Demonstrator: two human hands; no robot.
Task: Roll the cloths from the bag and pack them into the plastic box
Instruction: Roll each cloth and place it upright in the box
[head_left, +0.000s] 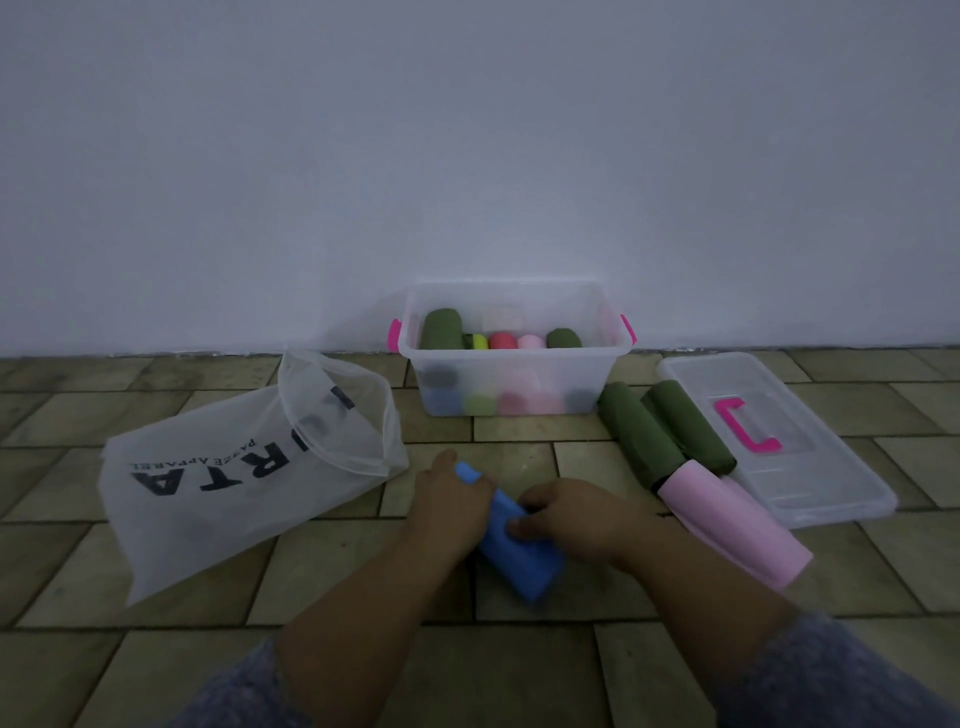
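A blue cloth (519, 561), rolled into a tube, lies on the tiled floor in front of me. My left hand (449, 499) grips its far end and my right hand (566, 514) presses on its middle. The clear plastic box (514, 358) with pink latches stands against the wall and holds several rolled cloths in green, yellow, red and pink. The white mesh bag (234, 483) with black lettering lies open on the left; its contents are hard to make out.
Two green rolled cloths (665, 431) and a pink rolled cloth (737, 530) lie on the floor to the right. The box's clear lid (810, 467) with a pink handle lies beyond them. A white wall rises behind the box.
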